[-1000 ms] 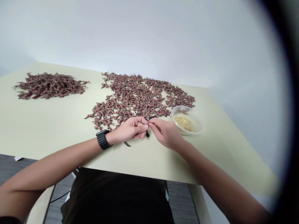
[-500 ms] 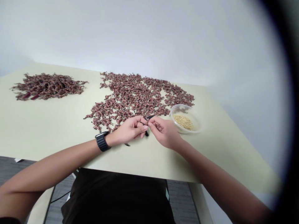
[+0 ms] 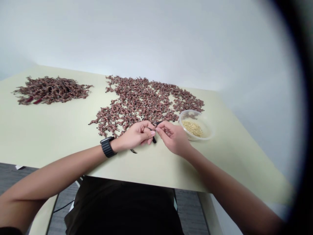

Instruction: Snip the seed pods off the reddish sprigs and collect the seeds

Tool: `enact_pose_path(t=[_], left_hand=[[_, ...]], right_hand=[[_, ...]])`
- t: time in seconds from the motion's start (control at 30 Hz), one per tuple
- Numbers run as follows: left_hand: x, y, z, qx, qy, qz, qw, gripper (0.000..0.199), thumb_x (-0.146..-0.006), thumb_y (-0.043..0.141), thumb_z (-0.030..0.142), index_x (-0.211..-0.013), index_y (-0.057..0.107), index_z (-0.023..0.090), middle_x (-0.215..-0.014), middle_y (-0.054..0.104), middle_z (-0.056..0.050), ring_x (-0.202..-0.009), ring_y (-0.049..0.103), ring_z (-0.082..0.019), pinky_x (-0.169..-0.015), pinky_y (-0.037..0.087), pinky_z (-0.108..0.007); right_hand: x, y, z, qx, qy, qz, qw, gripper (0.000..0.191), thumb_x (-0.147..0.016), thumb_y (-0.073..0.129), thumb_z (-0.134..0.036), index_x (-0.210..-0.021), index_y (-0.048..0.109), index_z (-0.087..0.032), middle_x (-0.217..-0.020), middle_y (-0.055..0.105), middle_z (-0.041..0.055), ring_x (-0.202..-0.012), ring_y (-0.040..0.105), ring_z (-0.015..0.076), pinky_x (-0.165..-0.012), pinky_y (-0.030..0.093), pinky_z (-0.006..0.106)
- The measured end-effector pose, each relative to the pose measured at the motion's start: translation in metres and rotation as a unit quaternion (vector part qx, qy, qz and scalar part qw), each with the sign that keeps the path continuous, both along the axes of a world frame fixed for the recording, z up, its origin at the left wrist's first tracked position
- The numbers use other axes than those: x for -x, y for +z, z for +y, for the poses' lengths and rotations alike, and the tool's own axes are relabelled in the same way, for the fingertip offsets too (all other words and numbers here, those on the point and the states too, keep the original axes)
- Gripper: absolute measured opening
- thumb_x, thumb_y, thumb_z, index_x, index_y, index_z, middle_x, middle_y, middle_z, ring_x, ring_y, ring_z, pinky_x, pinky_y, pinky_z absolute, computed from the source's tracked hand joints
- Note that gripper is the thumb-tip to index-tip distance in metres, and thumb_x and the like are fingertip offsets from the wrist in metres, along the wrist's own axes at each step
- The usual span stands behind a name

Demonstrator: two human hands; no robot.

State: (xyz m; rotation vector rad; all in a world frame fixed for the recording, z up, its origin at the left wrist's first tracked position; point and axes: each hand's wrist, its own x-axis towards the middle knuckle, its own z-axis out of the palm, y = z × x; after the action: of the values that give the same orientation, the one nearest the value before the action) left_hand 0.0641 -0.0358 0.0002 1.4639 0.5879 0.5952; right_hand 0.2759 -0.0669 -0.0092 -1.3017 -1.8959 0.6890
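Observation:
My left hand (image 3: 139,134), with a dark watch (image 3: 107,147) on its wrist, has thumb and fingers pinched together. Its fingertips meet those of my right hand (image 3: 174,137), also pinched. What lies between the fingertips is too small to make out. A black object (image 3: 154,140) pokes out below my left fingers, and a dark curved piece (image 3: 133,151) shows under that hand. Just behind both hands spreads a wide layer of small brown figures (image 3: 139,98). To the right of my right hand is a clear round tub (image 3: 207,136) holding small gold pieces (image 3: 193,128).
A heaped pile of similar brown pieces (image 3: 53,89), with dark red items (image 3: 37,101) at its front, lies on the left of the pale yellow table (image 3: 58,130). A white wall (image 3: 137,39) stands behind. The table's front edge is close to my body.
The whole view has shifted very slightly. Both hands keep nearly the same pose, fingertips together.

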Motion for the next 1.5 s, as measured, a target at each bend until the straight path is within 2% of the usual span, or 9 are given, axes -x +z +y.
enact_pose_path(t=[0.23,0.43,0.5,0.6,0.73,0.87,1.03,1.23,1.5], left_hand=[[-0.003,0.000,-0.003,-0.017,0.029,0.029,0.999,0.037,-0.095,0.062,0.049,-0.101,0.054,0.014,-0.064,0.061,0.001,-0.048,0.038,-0.006,-0.047,0.029,-0.019],[-0.003,-0.001,-0.005,-0.071,0.038,0.057,0.995,0.032,-0.096,0.060,0.047,-0.099,0.054,0.016,-0.064,0.061,0.002,-0.051,0.042,-0.008,-0.053,0.033,-0.019],[-0.001,-0.001,-0.005,-0.136,0.046,0.087,0.986,0.026,-0.097,0.059,0.042,-0.099,0.054,0.017,-0.064,0.060,0.003,-0.055,0.045,-0.009,-0.057,0.035,-0.020],[0.003,0.002,-0.004,-0.257,0.042,0.129,0.957,0.017,-0.098,0.057,0.033,-0.105,0.054,0.018,-0.066,0.059,0.003,-0.058,0.046,-0.010,-0.062,0.035,-0.022],[0.005,0.006,-0.003,-0.310,0.030,0.137,0.941,0.015,-0.098,0.056,0.030,-0.108,0.052,0.018,-0.069,0.060,0.003,-0.058,0.047,-0.011,-0.063,0.034,-0.023],[0.003,0.004,-0.002,-0.175,0.028,0.089,0.980,0.023,-0.097,0.060,0.038,-0.103,0.051,0.018,-0.067,0.061,0.002,-0.058,0.048,-0.010,-0.061,0.036,-0.022],[0.000,0.001,-0.001,-0.009,0.003,0.004,1.000,0.037,-0.094,0.064,0.047,-0.106,0.048,0.016,-0.065,0.061,0.003,-0.047,0.035,-0.006,-0.047,0.026,-0.019],[0.000,0.003,0.000,0.015,-0.008,-0.009,1.000,0.037,-0.094,0.065,0.048,-0.104,0.049,0.016,-0.062,0.059,0.004,-0.046,0.037,-0.006,-0.046,0.026,-0.019],[-0.001,0.000,-0.002,0.014,-0.004,-0.011,1.000,0.035,-0.095,0.065,0.046,-0.105,0.047,0.017,-0.063,0.058,0.005,-0.048,0.033,-0.005,-0.047,0.023,-0.019]], right_hand=[[0.004,0.002,-0.002,-0.010,0.018,-0.026,0.999,0.016,-0.099,0.052,-0.033,-0.091,0.059,-0.021,-0.060,0.048,-0.0051,-0.051,0.039,0.0105,-0.051,0.029,0.027],[0.007,0.001,-0.001,0.084,0.015,0.090,0.992,0.019,-0.095,0.058,-0.038,-0.084,0.056,-0.021,-0.061,0.047,-0.0044,-0.053,0.039,0.0103,-0.049,0.029,0.025],[0.008,0.005,-0.001,0.179,0.017,0.172,0.969,0.020,-0.091,0.062,-0.038,-0.082,0.054,-0.022,-0.056,0.041,-0.0068,-0.047,0.033,0.0088,-0.044,0.026,0.023],[0.006,0.014,0.000,0.343,0.041,0.298,0.890,0.022,-0.086,0.068,-0.035,-0.082,0.051,-0.022,-0.053,0.028,-0.0110,-0.044,0.017,0.0063,-0.038,0.016,0.020],[0.001,0.018,0.002,0.413,0.086,0.355,0.834,0.026,-0.084,0.073,-0.034,-0.081,0.050,-0.020,-0.058,0.029,-0.0104,-0.047,0.012,0.0053,-0.037,0.011,0.018],[-0.001,0.010,0.003,0.324,0.081,0.285,0.899,0.028,-0.090,0.068,-0.045,-0.086,0.054,-0.021,-0.053,0.033,-0.0106,-0.043,0.022,0.0061,-0.038,0.021,0.020],[0.000,0.003,0.004,0.059,0.020,0.094,0.994,0.019,-0.095,0.063,-0.039,-0.091,0.059,-0.021,-0.064,0.049,-0.0045,-0.053,0.043,0.0097,-0.051,0.034,0.025],[-0.002,0.001,0.001,-0.134,0.034,-0.057,0.989,0.008,-0.097,0.057,-0.025,-0.092,0.060,-0.020,-0.064,0.050,-0.0046,-0.055,0.043,0.0090,-0.057,0.036,0.024],[0.004,0.004,-0.003,-0.088,0.024,-0.039,0.995,0.011,-0.098,0.054,-0.025,-0.089,0.059,-0.020,-0.060,0.049,-0.0057,-0.049,0.041,0.0081,-0.052,0.031,0.024]])
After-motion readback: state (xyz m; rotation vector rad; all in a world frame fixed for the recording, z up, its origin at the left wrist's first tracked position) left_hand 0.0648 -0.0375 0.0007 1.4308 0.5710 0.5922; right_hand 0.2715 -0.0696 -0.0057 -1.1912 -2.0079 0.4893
